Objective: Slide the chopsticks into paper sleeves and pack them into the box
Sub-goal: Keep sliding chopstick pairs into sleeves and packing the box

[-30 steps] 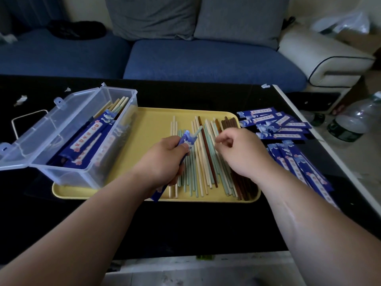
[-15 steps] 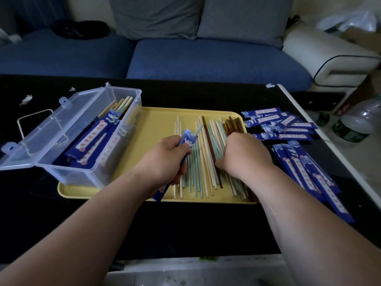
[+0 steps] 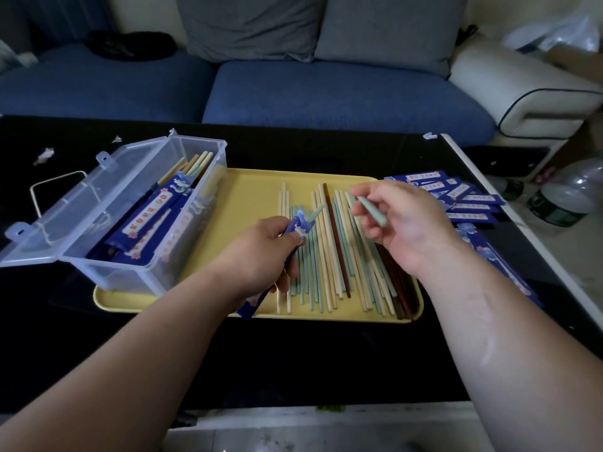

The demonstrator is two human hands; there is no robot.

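Green chopstick (image 3: 372,211) between right hand (image 3: 404,223) fingertips, above tray (image 3: 248,190).

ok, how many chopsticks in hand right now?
2. One mint chopstick pokes out of the blue sleeve that the left hand grips; a second chopstick, also mint, is pinched in the right hand. The sleeve may hide more.

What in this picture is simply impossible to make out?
Head view: how deep the chopstick goes in the sleeve; the left hand covers it.
Head view: the count of loose chopsticks on the tray; the right hand, pinching a mint chopstick, hides some.
Head view: print on packed sleeves in the box; too small.
Head view: the bottle; cut by the right edge.
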